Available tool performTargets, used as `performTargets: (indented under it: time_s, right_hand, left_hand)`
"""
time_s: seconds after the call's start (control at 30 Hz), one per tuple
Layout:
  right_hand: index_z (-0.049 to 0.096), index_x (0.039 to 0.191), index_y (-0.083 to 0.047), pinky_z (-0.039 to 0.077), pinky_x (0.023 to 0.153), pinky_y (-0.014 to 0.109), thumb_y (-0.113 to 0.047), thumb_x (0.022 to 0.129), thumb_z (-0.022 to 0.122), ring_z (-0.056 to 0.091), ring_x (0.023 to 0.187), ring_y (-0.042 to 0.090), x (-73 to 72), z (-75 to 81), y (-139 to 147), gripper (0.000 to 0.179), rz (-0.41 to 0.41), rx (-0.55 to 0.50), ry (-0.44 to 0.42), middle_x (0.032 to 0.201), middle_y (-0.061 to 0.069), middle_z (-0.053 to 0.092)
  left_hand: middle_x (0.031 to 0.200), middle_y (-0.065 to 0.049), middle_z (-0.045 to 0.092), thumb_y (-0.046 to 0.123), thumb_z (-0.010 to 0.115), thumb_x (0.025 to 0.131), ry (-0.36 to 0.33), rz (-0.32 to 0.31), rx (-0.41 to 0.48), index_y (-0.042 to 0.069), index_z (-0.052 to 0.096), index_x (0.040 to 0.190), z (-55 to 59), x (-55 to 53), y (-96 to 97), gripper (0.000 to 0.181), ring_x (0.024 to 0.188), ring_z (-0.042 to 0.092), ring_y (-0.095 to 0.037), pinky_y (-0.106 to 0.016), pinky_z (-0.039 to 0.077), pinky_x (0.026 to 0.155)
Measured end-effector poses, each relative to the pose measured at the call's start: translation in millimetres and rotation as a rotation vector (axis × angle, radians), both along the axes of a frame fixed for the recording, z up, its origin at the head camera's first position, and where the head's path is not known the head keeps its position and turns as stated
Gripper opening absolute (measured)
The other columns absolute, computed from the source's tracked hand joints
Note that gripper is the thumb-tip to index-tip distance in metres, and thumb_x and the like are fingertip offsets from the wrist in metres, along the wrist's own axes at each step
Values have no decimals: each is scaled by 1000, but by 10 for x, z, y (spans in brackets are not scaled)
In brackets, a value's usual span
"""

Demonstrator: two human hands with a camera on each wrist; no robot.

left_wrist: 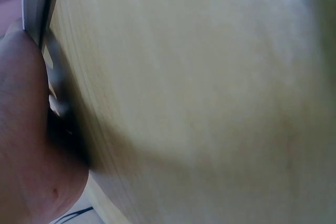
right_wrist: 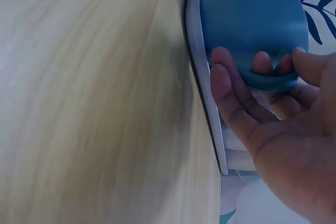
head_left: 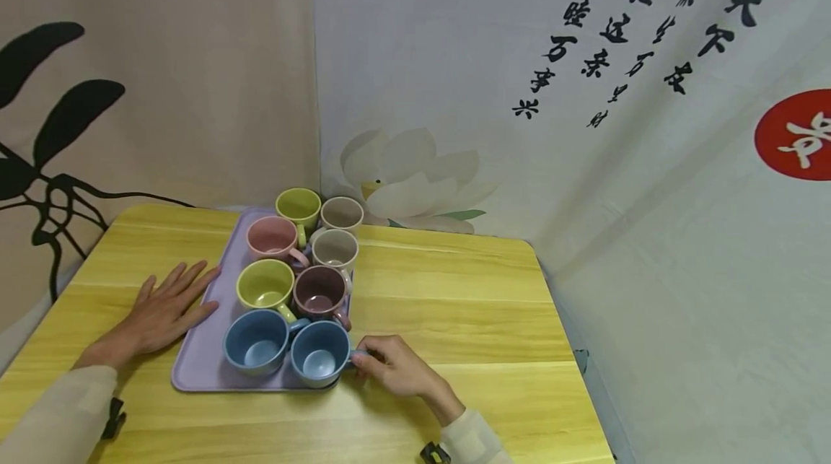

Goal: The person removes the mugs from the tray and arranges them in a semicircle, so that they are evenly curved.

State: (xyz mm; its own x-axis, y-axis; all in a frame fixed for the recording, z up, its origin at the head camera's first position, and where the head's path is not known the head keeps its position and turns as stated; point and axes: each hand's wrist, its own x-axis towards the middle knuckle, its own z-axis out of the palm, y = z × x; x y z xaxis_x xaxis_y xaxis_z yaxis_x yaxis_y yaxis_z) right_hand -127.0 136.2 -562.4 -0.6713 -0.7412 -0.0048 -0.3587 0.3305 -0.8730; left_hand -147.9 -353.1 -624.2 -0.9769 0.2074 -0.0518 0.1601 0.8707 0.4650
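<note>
While a lilac tray (head_left: 203, 369) holds eight mugs (head_left: 321, 292) | right fingers (right_wrist: 224, 87) pinch blue mug handle (right_wrist: 269, 82) | left fingers (head_left: 197, 290) spread, released

A person's right hand (head_left: 399, 370) pinches the handle of an upright blue mug (head_left: 321, 353) at the near right corner of a lilac tray (head_left: 204, 366), as the left hand (head_left: 165, 311) rests, fingers spread, at the left edge. A second blue mug (head_left: 256, 343) stands just beside it. Behind, in two columns, stand a yellow-green mug (head_left: 265, 285), a pink mug (head_left: 271, 237) and another yellow-green mug (head_left: 298, 206) at left, a plum mug (head_left: 320, 291) and two gray mugs (head_left: 335, 249) at right.
</note>
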Motion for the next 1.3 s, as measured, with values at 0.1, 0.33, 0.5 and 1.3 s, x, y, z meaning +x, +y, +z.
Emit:
performTargets:
  time_s: [0.1,0.33,0.5,1.3]
  right_hand:
    - [73,105,5,54,77,12,-21,119,58,81,84,30,14,-10,7,34,13,-22,-4,94,25,83]
    - [72,107,8,63,87,20,-18,120,54,81,90,48,66,54,111,34,14,-98,-51,96,30,81]
    - [70,105,9,70,87,33,-15,120,54,78,88,52,130,61,267,33,-1,-141,-78,96,33,78]
    - [68,106,8,71,89,43,-4,120,48,80,89,43,257,93,1274,27,-269,-233,-22,96,32,74]
  left_hand:
    - [188,-29,10,57,48,117,0,-2,2,24,14,183,-2,2,-3,82,173,-4,-61,-87,-18,130]
    - [189,-29,8,58,48,117,-7,-3,-9,24,12,183,-24,1,-1,82,173,-5,-62,-87,-18,129]
    - [189,-29,8,59,47,117,-5,-3,-13,25,13,183,-42,-13,8,82,173,-6,-61,-87,-19,129]
    - [188,-29,13,56,50,117,54,1,-10,24,17,183,-24,15,11,80,174,-1,-61,-88,-15,130]
